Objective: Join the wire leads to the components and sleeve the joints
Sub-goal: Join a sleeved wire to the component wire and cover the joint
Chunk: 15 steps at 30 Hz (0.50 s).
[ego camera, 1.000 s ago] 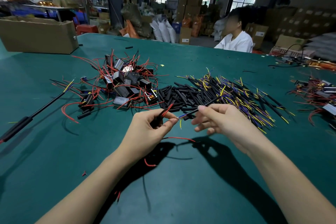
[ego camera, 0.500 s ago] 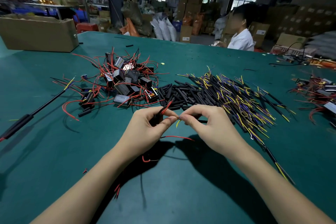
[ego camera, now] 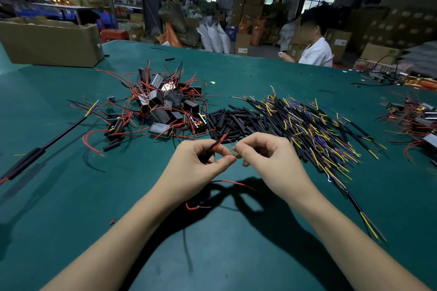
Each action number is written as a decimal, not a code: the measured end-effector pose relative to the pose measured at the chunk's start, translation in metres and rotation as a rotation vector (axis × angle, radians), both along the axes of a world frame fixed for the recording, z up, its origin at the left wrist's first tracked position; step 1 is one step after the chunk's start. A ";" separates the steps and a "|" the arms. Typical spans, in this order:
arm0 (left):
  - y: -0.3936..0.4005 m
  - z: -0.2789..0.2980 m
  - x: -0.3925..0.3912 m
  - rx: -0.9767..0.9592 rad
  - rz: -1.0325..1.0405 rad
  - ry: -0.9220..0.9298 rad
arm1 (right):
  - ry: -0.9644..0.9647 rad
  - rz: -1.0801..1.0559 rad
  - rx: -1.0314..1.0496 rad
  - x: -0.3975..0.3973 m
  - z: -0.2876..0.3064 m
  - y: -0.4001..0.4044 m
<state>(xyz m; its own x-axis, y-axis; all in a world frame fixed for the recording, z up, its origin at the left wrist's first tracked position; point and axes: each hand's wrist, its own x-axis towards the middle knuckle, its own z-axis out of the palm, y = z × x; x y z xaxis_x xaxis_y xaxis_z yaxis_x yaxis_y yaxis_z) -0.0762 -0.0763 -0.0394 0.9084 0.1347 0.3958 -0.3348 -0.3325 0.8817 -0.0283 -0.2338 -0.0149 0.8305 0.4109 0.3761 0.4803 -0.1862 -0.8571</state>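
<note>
A wide green surface [ego camera: 71, 196] fills the view, seen from above a person's two bare forearms. At far left a cardboard box [ego camera: 49, 41] sits on the back edge. In front of it, a long black sleeved cable [ego camera: 42, 149] lies diagonally, its yellow and purple tips pointing toward the middle. Right of that is a tangled pile of black components [ego camera: 165, 106] with thin red leads. Just beside it lies a heap of short black sleeves [ego camera: 233, 121], and next to those a broad spread of black wires with yellow and purple leads [ego camera: 314, 130].

In front of these piles, near the centre, the two hands meet, raised over the surface. The left hand [ego camera: 198, 165] has a narrow grip: thumb and fingers curl round a dark piece with red wires [ego camera: 220, 142] sticking up from it. A further red lead [ego camera: 234, 183] hangs beneath the hands. The right hand [ego camera: 272, 160] also has a tight grip, thumb and forefinger pinching a fine yellow lead [ego camera: 237, 154] right at the left thumb tip. Whether the two leads touch is too small to tell.

At far right lies another cluster of red-wired parts [ego camera: 416, 120]. Beyond the surface, a person in a white top [ego camera: 315, 53] sits among stacked boxes.
</note>
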 end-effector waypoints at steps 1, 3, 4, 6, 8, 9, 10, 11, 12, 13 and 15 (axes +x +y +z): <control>0.000 0.000 0.000 0.001 -0.001 -0.002 | 0.026 -0.002 0.020 0.000 0.000 0.001; 0.000 0.000 0.000 -0.006 0.006 -0.017 | 0.066 -0.001 0.044 0.000 0.000 0.002; 0.000 0.001 0.000 -0.022 0.016 -0.030 | 0.072 0.006 0.045 0.000 0.001 0.002; 0.001 0.001 0.001 -0.079 0.043 -0.051 | 0.061 0.028 0.033 0.000 0.002 0.001; 0.002 0.002 0.000 -0.117 0.066 -0.060 | 0.037 0.042 0.007 -0.001 0.002 0.000; 0.002 0.003 0.000 -0.121 0.070 -0.061 | 0.021 0.043 -0.015 -0.002 0.002 0.000; 0.002 0.003 0.000 -0.118 0.071 -0.056 | 0.005 0.040 -0.036 -0.003 0.001 0.000; 0.002 0.003 0.000 -0.115 0.071 -0.047 | -0.008 0.035 -0.051 -0.004 0.001 0.001; 0.002 0.003 0.000 -0.112 0.072 -0.041 | -0.015 0.025 -0.053 -0.005 0.000 0.002; 0.002 0.002 0.000 -0.113 0.072 -0.034 | -0.020 0.011 -0.044 -0.006 -0.001 0.002; 0.002 0.002 0.000 -0.111 0.073 -0.021 | -0.027 -0.035 0.001 -0.007 -0.001 0.005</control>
